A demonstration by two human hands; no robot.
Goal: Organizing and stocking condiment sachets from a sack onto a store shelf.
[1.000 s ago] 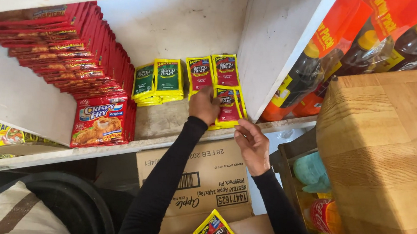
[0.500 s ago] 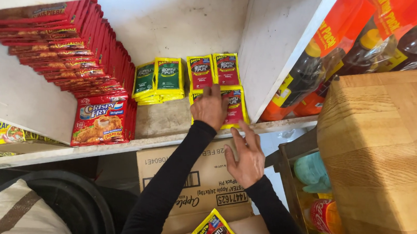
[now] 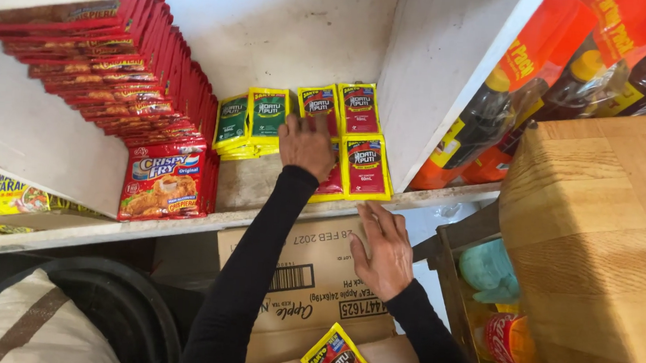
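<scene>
Here, the scene line by line.

Surface: a white painted shelf [image 3: 291, 217] with a worn front edge; its back wall and a white divider board [image 3: 448, 84] on the right side close the compartment.

Room: a small store corner; below the shelf stands a brown cardboard box [image 3: 309, 278], on the right a pale wooden block [image 3: 596, 243], at the bottom left a dark round tub [image 3: 128, 312] with a grey sack [image 3: 22, 327] in it.

Left hand [image 3: 306, 145]: it lies flat on the red sachets [image 3: 365, 165] at the front of the shelf, fingers together and stretched, pressing on the stack, not closed around anything.

Right hand [image 3: 385, 249]: open, fingers a little apart, it hovers just under the shelf edge above the cardboard box; it holds nothing.

Red sachets: small, flat rectangles with a yellow border, in two rows beside the divider board, one row behind the other.

Green sachets [image 3: 256, 121]: same shape, yellow border, stacked just to the left of the back row of red ones.

Red packets [image 3: 162, 183]: bigger pouches, standing in a long tight row along the left wall; the front one shows a picture of fried food.

Loose sachet [image 3: 338, 358]: one red sachet lies on the box at the bottom, well apart from the shelf.

Bottles [image 3: 483, 124]: dark bottles with yellow caps, wrapped in orange plastic, behind the divider board on the right.

Yellow packets [image 3: 1, 195]: on the far left of the shelf, partly cut by the edge.
</scene>
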